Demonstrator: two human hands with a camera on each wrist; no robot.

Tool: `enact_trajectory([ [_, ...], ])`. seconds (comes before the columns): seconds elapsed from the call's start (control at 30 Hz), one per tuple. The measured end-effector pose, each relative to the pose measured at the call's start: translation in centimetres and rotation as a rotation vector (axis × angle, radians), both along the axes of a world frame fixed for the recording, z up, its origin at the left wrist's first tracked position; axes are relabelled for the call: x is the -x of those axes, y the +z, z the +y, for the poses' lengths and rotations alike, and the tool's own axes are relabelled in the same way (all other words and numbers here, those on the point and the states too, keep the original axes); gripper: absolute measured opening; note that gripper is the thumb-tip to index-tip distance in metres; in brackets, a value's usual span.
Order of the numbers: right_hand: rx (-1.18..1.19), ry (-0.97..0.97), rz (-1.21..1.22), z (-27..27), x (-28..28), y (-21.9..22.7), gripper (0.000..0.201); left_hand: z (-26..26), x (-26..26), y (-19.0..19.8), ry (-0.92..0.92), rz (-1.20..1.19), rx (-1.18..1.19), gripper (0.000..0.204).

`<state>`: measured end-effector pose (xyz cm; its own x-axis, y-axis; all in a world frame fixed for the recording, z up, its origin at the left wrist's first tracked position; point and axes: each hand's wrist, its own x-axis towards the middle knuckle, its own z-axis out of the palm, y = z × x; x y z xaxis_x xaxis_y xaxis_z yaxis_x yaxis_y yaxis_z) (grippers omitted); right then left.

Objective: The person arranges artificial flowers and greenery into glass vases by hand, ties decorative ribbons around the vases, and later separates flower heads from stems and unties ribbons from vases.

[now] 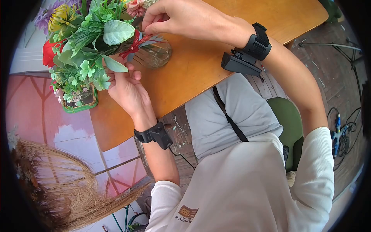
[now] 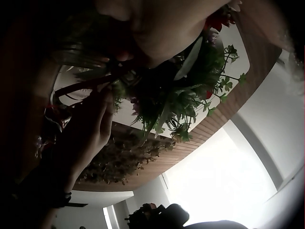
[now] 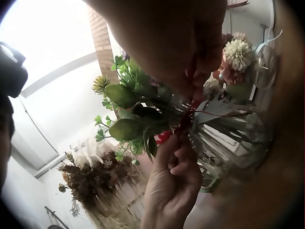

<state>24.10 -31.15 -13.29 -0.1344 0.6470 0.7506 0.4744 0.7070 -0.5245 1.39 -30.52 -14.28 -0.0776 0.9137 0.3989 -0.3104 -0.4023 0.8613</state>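
Note:
A red ribbon (image 1: 136,41) with pale lettering runs round the stems of an artificial flower bouquet (image 1: 87,46), just above a clear glass vase (image 1: 157,54). My right hand (image 1: 185,18) pinches the ribbon from the far side, thumb against curled fingers. Below the leaves, my left hand (image 1: 129,91) has its fingers bent and pinches the ribbon's other side, its fingertips partly hidden by foliage. In the right wrist view both hands meet at the ribbon (image 3: 183,121), one above the other, with stems (image 3: 221,140) showing through the glass.
The bouquet and vase lean over a wooden table (image 1: 208,58). A green-framed tray or mirror (image 1: 81,110) lies under the flowers at the table's left end. A bundle of dried grass (image 1: 69,181) stands lower left. A green chair (image 1: 284,116) is beside the person's legs.

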Motion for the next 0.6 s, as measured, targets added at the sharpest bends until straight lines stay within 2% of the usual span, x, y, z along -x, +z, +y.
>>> enact_trajectory([
  [0.2, 0.037, -0.018, -0.010, -0.2, -0.5, -0.4, 0.022, 1.1, 0.4, -0.6, -0.109, -0.111, 0.046, 0.025],
  [0.43, 0.030, -0.032, -0.022, -0.2, -0.8, -0.6, 0.020, 1.8, 1.2, -1.1, -0.174, -0.253, 0.082, 0.024],
  [0.6, 0.023, -0.046, -0.031, -0.6, -0.9, -1.1, 0.019, 2.5, 2.0, -1.3, -0.379, -0.367, 0.114, 0.024],
])
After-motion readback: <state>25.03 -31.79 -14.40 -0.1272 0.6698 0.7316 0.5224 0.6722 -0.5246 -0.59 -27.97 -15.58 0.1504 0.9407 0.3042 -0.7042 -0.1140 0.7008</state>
